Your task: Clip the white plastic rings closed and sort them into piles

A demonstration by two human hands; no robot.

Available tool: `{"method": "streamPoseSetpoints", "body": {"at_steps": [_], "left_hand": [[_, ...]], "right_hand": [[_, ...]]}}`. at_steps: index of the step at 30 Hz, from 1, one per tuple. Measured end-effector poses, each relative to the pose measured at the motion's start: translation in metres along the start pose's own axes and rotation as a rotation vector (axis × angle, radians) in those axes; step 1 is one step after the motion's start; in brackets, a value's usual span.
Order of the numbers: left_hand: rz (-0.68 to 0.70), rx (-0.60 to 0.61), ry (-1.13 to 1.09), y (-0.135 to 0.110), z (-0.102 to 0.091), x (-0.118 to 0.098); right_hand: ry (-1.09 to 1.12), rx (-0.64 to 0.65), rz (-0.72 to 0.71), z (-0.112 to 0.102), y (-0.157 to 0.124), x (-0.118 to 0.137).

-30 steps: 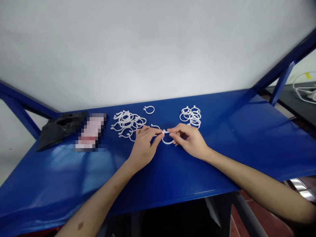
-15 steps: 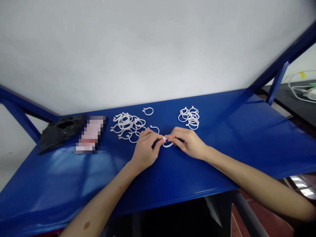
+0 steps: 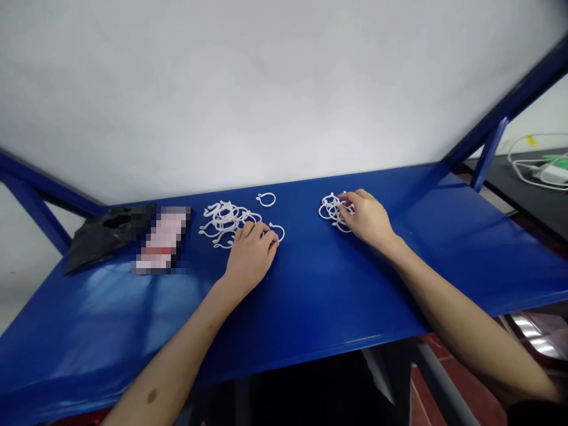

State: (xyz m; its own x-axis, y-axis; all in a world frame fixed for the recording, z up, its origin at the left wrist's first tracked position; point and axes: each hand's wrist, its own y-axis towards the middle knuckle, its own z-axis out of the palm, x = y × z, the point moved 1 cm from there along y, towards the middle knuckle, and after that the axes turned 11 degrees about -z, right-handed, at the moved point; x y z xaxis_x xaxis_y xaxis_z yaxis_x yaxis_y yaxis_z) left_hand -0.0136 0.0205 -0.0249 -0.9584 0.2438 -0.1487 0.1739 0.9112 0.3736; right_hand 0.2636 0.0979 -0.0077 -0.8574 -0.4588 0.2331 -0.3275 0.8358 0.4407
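Glossy blue metal shelf (image 3: 355, 284), crumpled black bag (image 3: 106, 234) far left, left hand (image 3: 251, 254) on big tangle (image 3: 222, 218) of thin white plastic rings, right hand (image 3: 368, 216) covering smaller ring pile (image 3: 331, 210), grasp unclear on both, lone ring (image 3: 266, 199) behind.

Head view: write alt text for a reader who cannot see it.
Two bare hands lie on a blue metal shelf: the left hand touches a loose pile of white plastic rings, the right hand a smaller pile. A single white ring lies behind; a black bag sits far left.
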Motion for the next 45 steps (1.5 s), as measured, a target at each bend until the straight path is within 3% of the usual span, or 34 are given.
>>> {"method": "streamPoseSetpoints", "body": {"at_steps": [6, 9, 13, 16, 19, 22, 24, 26, 30, 38, 45], "left_hand": [[0.09, -0.14, -0.074, 0.0, -0.006, -0.011], [0.167, -0.237, -0.132, -0.003, -0.012, -0.021], [0.27, -0.262, -0.205, -0.008, -0.015, -0.03], [0.282, -0.232, -0.269, -0.01, -0.012, -0.033], [0.185, -0.249, -0.396, -0.01, -0.011, -0.033], [-0.101, -0.233, -0.556, -0.008, -0.013, -0.03], [-0.268, -0.123, -0.649, -0.006, -0.013, -0.028], [-0.337, 0.025, -0.742, -0.004, -0.013, -0.026], [-0.344, 0.153, -0.829, -0.002, -0.014, -0.026], [-0.184, 0.009, -0.683, -0.01, -0.012, -0.031], [-0.085, -0.003, -0.587, -0.007, -0.008, -0.03]], "right_hand": [[0.146, -0.123, -0.178, -0.009, -0.007, 0.027], [0.411, -0.016, -0.276, -0.007, -0.017, 0.053], [0.765, 0.166, -0.207, 0.003, -0.031, 0.076], [0.863, 0.157, -0.178, 0.008, -0.037, 0.08], [0.875, 0.101, -0.182, 0.009, -0.038, 0.078], [0.866, 0.06, -0.187, 0.008, -0.037, 0.077], [0.867, 0.057, -0.197, 0.007, -0.038, 0.077], [0.862, 0.078, -0.219, 0.006, -0.038, 0.078], [0.831, 0.109, -0.298, 0.002, -0.038, 0.08], [0.831, 0.136, -0.404, -0.001, -0.04, 0.079], [0.682, 0.042, -0.542, 0.001, -0.035, 0.076]]}}
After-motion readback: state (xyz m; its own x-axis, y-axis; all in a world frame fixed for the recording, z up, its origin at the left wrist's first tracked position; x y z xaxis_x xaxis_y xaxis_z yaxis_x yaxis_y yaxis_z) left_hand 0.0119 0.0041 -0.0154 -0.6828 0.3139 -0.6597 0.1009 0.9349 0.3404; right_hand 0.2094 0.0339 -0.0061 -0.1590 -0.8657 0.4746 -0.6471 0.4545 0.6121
